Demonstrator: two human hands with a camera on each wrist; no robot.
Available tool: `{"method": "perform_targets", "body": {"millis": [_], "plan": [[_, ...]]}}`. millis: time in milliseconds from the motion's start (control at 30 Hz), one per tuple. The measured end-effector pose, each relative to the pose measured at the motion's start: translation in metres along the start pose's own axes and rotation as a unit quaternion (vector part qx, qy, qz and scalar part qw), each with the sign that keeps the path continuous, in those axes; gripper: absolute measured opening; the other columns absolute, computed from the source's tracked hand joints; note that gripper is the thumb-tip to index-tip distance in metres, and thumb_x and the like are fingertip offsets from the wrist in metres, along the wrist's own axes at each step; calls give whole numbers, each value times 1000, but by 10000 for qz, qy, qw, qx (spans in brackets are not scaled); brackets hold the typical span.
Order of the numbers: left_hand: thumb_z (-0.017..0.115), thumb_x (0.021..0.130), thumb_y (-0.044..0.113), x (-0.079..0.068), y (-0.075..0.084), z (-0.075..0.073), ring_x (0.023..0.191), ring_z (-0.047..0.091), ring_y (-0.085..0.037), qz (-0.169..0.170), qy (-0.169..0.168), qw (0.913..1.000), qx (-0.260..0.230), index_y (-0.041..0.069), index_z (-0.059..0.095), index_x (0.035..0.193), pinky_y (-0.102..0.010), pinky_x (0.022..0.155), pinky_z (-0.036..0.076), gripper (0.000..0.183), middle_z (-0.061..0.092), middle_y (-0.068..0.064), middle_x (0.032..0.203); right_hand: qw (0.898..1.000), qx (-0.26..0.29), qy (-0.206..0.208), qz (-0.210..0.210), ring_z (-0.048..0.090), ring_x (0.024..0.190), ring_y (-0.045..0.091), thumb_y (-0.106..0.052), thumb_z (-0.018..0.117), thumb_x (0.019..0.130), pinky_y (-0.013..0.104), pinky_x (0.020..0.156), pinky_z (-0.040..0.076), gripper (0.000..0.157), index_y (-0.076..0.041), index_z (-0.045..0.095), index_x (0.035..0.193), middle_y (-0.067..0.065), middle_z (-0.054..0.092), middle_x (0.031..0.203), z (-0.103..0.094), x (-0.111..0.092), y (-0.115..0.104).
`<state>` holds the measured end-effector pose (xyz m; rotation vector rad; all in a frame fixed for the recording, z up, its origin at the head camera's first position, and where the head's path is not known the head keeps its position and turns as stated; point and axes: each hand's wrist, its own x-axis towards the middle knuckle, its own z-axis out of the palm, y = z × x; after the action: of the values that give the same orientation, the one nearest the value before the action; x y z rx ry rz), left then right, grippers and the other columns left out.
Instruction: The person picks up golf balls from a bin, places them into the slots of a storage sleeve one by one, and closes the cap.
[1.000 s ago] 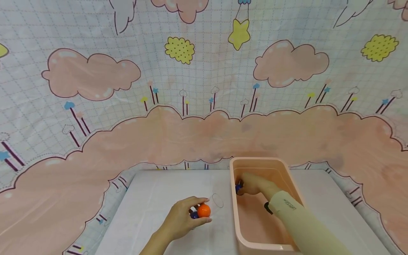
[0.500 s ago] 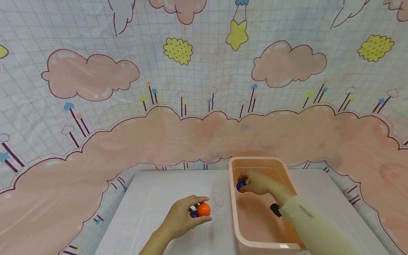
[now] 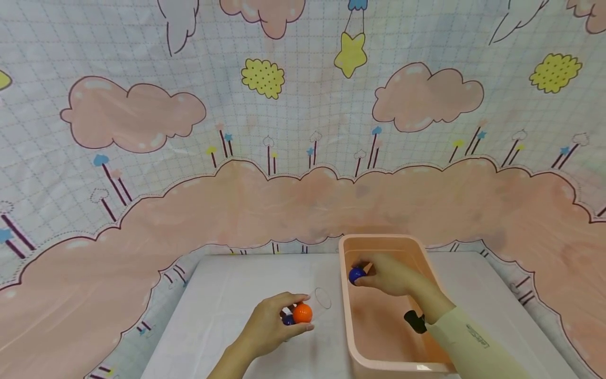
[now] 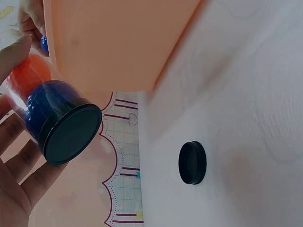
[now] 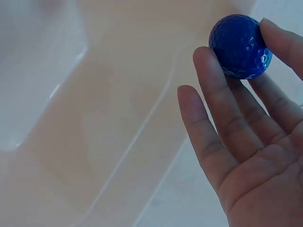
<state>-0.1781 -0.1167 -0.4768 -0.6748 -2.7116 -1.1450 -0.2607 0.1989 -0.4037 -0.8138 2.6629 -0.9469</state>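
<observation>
My left hand (image 3: 267, 322) grips a clear tube (image 3: 323, 298), held tilted over the table left of the peach bin. Inside it are an orange ball (image 3: 302, 313) and a blue golf ball (image 4: 49, 106), with a black cap (image 4: 73, 135) on the tube's lower end. The tube's other end, toward the bin, shows a round rim. My right hand (image 3: 390, 273), over the bin's left side, pinches another blue golf ball (image 5: 240, 46) between thumb and fingertips.
The peach plastic bin (image 3: 350, 326) stands on the white table (image 3: 222, 284), right of centre. A loose black cap (image 4: 192, 163) lies on the table in the left wrist view. A cartoon-printed cloth (image 3: 284, 205) hangs behind.
My right hand has raised the blue golf ball slightly from the bin's left side, and the right forearm has shifted right. The left hand with the tube stays almost still.
</observation>
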Motion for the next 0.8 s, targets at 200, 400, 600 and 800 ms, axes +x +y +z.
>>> {"method": "perform_targets", "body": {"millis": [200, 400, 600, 800], "plan": [[83, 81, 57, 0, 1, 1, 84, 61, 0, 6, 1, 10000, -19, 29, 72, 130, -21, 76, 58, 57, 73, 15, 111, 9996, 202, 199, -61, 68, 87, 13, -28, 79, 94, 23, 75, 59, 33, -14, 70, 123, 2, 69, 114, 2, -11, -11], [87, 81, 49, 1, 3, 2, 85, 62, 0, 30, 25, 10000, -7, 30, 72, 130, -21, 76, 58, 55, 73, 13, 114, 9978, 604, 246, -145, 69, 91, 14, -29, 78, 94, 22, 77, 60, 40, -11, 68, 128, 1, 72, 113, 6, -20, -20], [85, 81, 53, 2, 4, 2, 86, 62, 0, 77, 32, 10000, -12, 30, 72, 130, -21, 77, 58, 55, 73, 13, 113, 9953, 888, 283, -257, 69, 95, 16, -28, 78, 95, 24, 79, 60, 38, -12, 69, 128, 2, 72, 114, 14, -25, -25], [83, 81, 56, 2, 4, 3, 87, 61, 0, 23, -6, 10000, 15, 31, 72, 130, -21, 78, 58, 56, 73, 15, 110, 9914, 1231, 329, -305, 67, 98, 20, -28, 77, 95, 25, 82, 60, 37, -14, 69, 128, 4, 71, 116, 23, -28, -30]]}}
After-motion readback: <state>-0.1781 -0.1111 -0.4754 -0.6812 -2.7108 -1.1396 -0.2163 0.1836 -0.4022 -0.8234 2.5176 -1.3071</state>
